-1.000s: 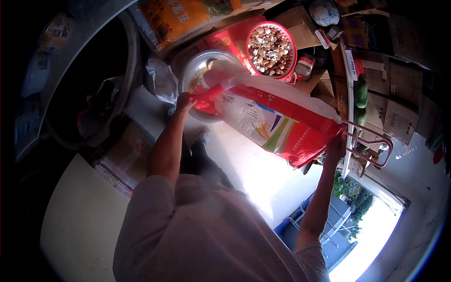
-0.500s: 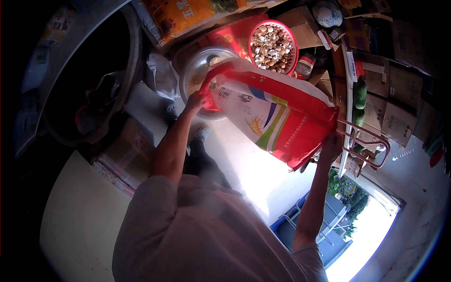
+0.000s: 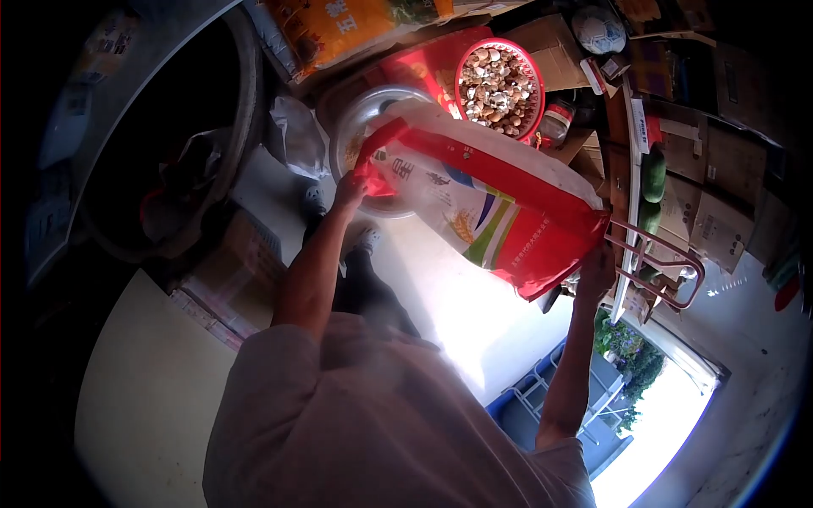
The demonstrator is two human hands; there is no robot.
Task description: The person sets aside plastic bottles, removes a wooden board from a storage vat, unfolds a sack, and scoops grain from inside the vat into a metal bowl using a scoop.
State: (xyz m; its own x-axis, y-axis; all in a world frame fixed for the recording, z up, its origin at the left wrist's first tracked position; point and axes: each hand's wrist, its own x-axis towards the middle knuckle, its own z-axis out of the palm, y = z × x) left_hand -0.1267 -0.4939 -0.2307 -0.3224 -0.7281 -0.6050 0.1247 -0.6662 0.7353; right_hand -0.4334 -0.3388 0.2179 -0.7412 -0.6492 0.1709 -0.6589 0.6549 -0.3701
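Sack in red and white slants at 2 o'clock from centre, its 9 o'clock end bunched in your closed left hand by the metal bowl, its 4 o'clock corner against your right hand, how closed I cannot tell.

Storeroom, seemingly domestic, around me: stacked cartons; orange sack; ball by the edge of a brown box; green gourds; open doorway.
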